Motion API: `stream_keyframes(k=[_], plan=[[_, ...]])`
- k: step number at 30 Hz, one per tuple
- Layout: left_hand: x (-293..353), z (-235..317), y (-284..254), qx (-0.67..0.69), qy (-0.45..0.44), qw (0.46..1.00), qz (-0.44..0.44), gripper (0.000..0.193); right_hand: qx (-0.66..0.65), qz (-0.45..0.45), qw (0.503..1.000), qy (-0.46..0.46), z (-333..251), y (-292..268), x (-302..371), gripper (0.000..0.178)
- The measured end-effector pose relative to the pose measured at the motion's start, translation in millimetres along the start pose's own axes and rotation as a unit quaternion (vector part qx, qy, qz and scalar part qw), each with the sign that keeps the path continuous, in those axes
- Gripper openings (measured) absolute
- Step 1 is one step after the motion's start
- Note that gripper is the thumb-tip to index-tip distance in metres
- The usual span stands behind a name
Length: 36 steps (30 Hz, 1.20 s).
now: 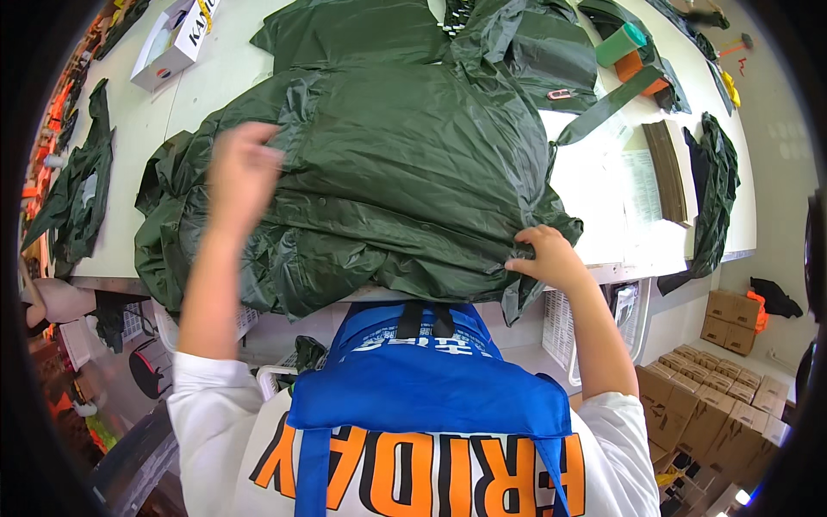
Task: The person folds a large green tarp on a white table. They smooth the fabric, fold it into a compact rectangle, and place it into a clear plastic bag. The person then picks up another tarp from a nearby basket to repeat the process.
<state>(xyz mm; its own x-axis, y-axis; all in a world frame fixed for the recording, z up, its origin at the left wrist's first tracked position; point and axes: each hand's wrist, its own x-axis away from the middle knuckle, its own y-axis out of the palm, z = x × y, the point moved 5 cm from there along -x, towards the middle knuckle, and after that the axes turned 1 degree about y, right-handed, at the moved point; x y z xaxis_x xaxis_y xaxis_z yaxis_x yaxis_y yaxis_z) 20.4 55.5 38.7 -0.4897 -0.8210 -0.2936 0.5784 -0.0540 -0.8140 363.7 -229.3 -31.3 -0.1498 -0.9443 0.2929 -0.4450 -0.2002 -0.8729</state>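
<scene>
Green raincoat (pixel 388 172) lies heaped on our white tabletop (pixel 603 198), hanging over its near edge. Our left hand (pixel 243 168) presses flat on the fabric, fingers spread; our right hand (pixel 549 257) pinches the hem. Cardboard boxes (pixel 706 405) sit right.

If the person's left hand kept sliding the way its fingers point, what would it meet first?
Probably more of the dark green glossy raincoat fabric under the left hand; beyond, the folded green garment, though depth is unclear.

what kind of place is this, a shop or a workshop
Most likely a garment workshop or packing room: dark green garments piled on a long white worktable, stacked cardboard boxes on the floor, and tape rolls at the table's far end.
</scene>
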Motion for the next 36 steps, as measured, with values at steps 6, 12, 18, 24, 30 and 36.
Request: stream_keyframes(k=[6, 12, 18, 24, 30, 36], plan=[[63, 99, 181, 0.045, 0.153, 0.941, -0.298, 0.025, -0.037, -0.066, 0.993, 0.092, 19, 22, -15, 0.021], [62, 105, 210, 0.041, 0.122, 0.897, -0.423, 0.015, -0.042, -0.025, 0.995, 0.090, 47, 40, -19, 0.015], [61, 93, 237, 0.073, 0.064, 0.887, -0.452, 0.016, -0.100, -0.094, 0.984, 0.111, 64, 49, -40, 0.014], [57, 93, 244, 0.089, 0.103, 0.881, -0.453, 0.021, -0.131, -0.107, 0.979, 0.118, 71, 43, -44, 0.017], [51, 90, 247, 0.091, 0.122, 0.855, -0.496, 0.020, -0.171, -0.112, 0.972, 0.113, 76, 43, -52, 0.015], [46, 96, 257, 0.013, 0.058, 0.832, -0.552, 0.022, -0.180, -0.140, 0.967, 0.113, 80, 46, -51, 0.016]])
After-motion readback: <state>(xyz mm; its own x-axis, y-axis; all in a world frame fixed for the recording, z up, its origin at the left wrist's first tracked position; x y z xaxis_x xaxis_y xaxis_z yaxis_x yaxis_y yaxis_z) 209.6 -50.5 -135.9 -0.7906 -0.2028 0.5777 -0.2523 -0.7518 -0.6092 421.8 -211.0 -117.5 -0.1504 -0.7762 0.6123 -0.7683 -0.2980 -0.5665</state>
